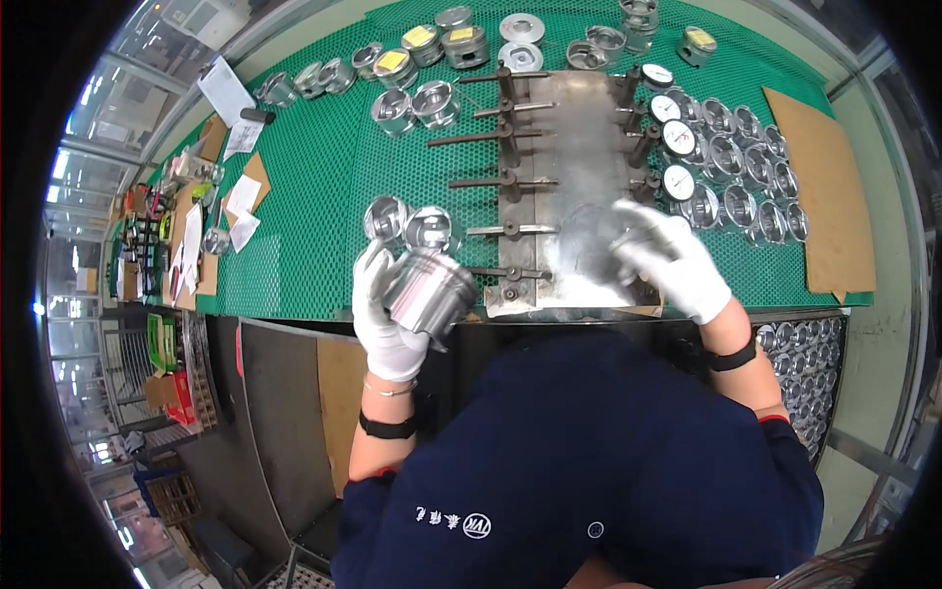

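My left hand (385,316), in a white glove, grips a shiny metal piston (430,290) just above the near edge of the green mat (314,187). Two more pistons (407,226) stand on the mat right behind it. My right hand (667,257), also gloved, rests on the near right part of the grey metal gauge fixture (569,147). That hand is blurred, and I cannot tell whether it holds anything. Rods stick out of the fixture's left side, and round dial gauges (677,137) line its right side.
Several pistons stand in rows right of the fixture (751,172) and along the far edge (422,59). A brown cardboard sheet (829,196) lies at the far right. Papers and small items (211,211) sit at the left. Below the bench on the right is a tray of more pistons (800,368).
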A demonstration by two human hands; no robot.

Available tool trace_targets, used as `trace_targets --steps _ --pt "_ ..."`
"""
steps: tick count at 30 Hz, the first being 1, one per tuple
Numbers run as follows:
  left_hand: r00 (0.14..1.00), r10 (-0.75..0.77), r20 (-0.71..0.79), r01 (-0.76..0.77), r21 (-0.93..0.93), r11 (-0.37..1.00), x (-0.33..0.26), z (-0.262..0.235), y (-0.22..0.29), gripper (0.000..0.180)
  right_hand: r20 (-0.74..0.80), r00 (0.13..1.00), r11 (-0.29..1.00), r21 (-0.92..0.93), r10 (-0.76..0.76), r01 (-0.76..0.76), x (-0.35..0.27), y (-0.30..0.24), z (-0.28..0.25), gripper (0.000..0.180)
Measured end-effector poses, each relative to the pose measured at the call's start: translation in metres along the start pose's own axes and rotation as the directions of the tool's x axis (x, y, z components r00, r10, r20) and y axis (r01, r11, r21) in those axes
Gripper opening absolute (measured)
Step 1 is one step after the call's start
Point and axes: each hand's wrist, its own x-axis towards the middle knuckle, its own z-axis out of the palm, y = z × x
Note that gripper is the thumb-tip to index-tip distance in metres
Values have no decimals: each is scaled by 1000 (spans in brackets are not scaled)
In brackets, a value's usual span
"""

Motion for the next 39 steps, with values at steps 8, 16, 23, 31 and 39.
trace_targets --steps 8,16,23,31,39 --pt "952 168 257 -47 -418 907 42 97 51 58 204 899 910 -71 -388 409 6 20 56 125" --pt "723 76 687 -80 -26 996 33 126 50 91 -157 930 568 -821 -333 64 -5 38 27 94" --pt "724 176 666 -324 104 940 44 155 30 96 -32 817 508 -797 -576 328 -3 57 27 84" --pt "729 180 660 -256 19 966 53 169 18 95 -12 927 877 330 374 -350 -14 82 22 92" --pt "735 168 656 -184 -46 982 59 177 8 93 -76 929 890 325 363 -321 -4 78 26 96"
